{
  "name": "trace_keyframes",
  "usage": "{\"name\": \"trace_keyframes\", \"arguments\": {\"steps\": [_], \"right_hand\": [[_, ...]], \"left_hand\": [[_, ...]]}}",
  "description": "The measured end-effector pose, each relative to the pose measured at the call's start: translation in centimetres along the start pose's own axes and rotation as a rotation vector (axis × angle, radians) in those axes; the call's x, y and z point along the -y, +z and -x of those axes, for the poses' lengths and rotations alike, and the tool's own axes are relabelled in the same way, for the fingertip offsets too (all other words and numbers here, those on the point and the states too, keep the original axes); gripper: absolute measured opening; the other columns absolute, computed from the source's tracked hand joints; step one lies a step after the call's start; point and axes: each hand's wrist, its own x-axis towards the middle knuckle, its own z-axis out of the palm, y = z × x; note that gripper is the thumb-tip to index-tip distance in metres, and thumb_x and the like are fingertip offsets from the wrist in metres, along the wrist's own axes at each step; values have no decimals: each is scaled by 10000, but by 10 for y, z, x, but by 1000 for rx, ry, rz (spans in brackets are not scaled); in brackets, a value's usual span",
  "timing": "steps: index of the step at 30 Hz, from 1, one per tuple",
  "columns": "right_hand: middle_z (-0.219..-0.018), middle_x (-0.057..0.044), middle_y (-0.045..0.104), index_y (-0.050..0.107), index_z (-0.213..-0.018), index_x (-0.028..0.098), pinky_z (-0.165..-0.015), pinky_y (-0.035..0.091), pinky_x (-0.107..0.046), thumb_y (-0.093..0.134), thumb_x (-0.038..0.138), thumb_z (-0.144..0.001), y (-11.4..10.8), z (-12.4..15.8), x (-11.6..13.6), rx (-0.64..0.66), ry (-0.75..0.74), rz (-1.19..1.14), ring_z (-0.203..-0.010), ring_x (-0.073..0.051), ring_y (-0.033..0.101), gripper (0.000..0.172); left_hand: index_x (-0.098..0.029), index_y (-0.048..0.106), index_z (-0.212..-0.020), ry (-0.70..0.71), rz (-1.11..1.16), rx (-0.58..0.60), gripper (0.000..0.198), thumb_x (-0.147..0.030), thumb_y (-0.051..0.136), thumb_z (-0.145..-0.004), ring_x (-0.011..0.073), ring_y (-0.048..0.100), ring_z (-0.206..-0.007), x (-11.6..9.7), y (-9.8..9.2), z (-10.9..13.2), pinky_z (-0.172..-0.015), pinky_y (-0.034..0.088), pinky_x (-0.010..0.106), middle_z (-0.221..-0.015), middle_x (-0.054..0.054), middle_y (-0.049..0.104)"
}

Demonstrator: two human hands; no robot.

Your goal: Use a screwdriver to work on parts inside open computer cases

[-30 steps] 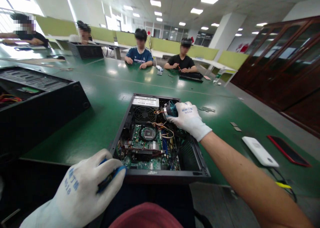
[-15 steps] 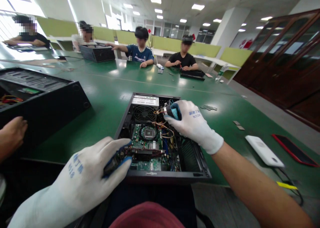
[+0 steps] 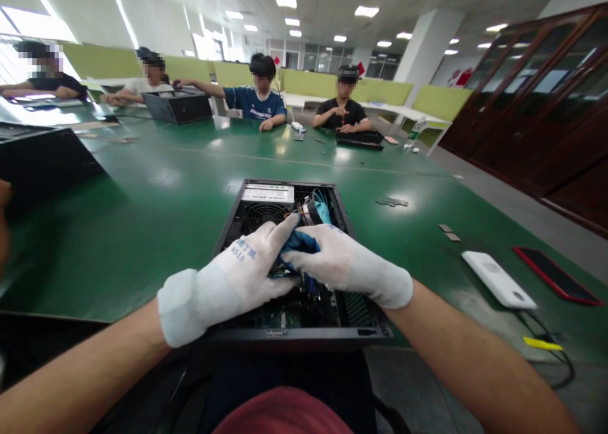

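Observation:
An open black computer case [image 3: 327, 340] lies flat at the near table edge. Over its middle, my left hand [image 3: 251, 263], in a white glove with blue fingertips, has its fingers bent close to those of my right hand [image 3: 327, 253], gloved alike. What lies between the fingertips is hidden, and both hands cover most of the motherboard. Just behind them a cooling fan [image 3: 319, 207] with blue blades rests tilted inside the case, touched by neither palm. The power supply [image 3: 268, 194] with its white label is at the case's back left.
To the right lie a white power bank [image 3: 498, 279] with a cable, a red-edged black device [image 3: 555, 275] and small grey pieces [image 3: 449, 233]. Another black case [image 3: 42, 161] stands at left beside a person's hand [image 3: 4, 225]. Several people sit across the green table [image 3: 190, 168].
My right hand has let go of the fan and moved nearer. My left hand has moved from the case's left edge to its middle, beside the right. The other case at left has shifted further left in view.

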Motion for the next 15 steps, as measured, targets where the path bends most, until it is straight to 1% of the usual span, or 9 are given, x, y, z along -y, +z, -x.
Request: {"name": "trace_keyframes", "arguments": {"steps": [2, 4, 6, 7, 9, 11, 13, 15], "right_hand": [[-757, 25, 636, 625, -804, 175, -635, 396, -243, 585, 308, -931, -3, 1, -4, -38, 35, 13, -682, -114, 534, 188], [-714, 31, 609, 609, -768, 180, -617, 377, -250, 563, 336, -945, -6, 3, -7, -89, 77, 48, -656, -112, 512, 241], [-684, 34, 591, 604, -752, 184, -610, 361, -256, 537, 360, -961, -7, 4, -10, -123, 105, 80, -639, -111, 500, 281], [-682, 34, 589, 606, -752, 185, -612, 356, -257, 531, 363, -965, -7, 4, -12, -128, 104, 94, -639, -111, 501, 288], [-685, 31, 596, 609, -752, 188, -613, 345, -260, 528, 363, -972, -6, 5, -15, -135, 82, 128, -642, -112, 507, 292], [-698, 23, 613, 623, -765, 189, -618, 337, -267, 534, 376, -978, -6, 5, -19, -177, 46, 171, -650, -116, 513, 297], [-689, 20, 614, 626, -761, 191, -619, 332, -275, 548, 410, -979, -9, 4, -23, -272, 33, 203, -640, -118, 505, 319], [-657, 27, 595, 618, -741, 193, -613, 329, -279, 567, 438, -972, -15, 2, -27, -399, 26, 206, -620, -117, 488, 341]], "left_hand": [[-169, 370, -1511, -18, -6, -42, 781, -371, 723, -844, 287, 636, -1204, 1, 0, 0, -1023, 533, 441, -1322, 151, 615], [-162, 500, -1377, -46, -14, -88, 603, -393, 718, -864, 264, 649, -1155, 3, -2, 0, -1010, 538, 415, -1266, 123, 644], [-168, 573, -1266, -66, -25, -108, 464, -415, 695, -893, 252, 659, -1117, 4, -4, -1, -997, 542, 405, -1214, 101, 672], [-172, 593, -1245, -67, -32, -108, 433, -424, 683, -904, 251, 660, -1112, 4, -4, -2, -998, 542, 407, -1208, 97, 679], [-183, 620, -1248, -60, -53, -104, 427, -448, 665, -915, 254, 664, -1113, 6, -4, -4, -1008, 537, 416, -1228, 96, 682], [-196, 644, -1256, -62, -82, -90, 441, -478, 653, -917, 255, 671, -1106, 8, -4, -7, -1009, 535, 409, -1237, 95, 686], [-215, 667, -1257, -74, -121, -47, 444, -496, 647, -913, 252, 674, -1101, 11, -4, -12, -999, 534, 383, -1224, 86, 694], [-227, 697, -1237, -105, -188, 39, 435, -503, 641, -906, 257, 680, -1082, 14, -3, -19, -973, 539, 366, -1199, 85, 697]]}}
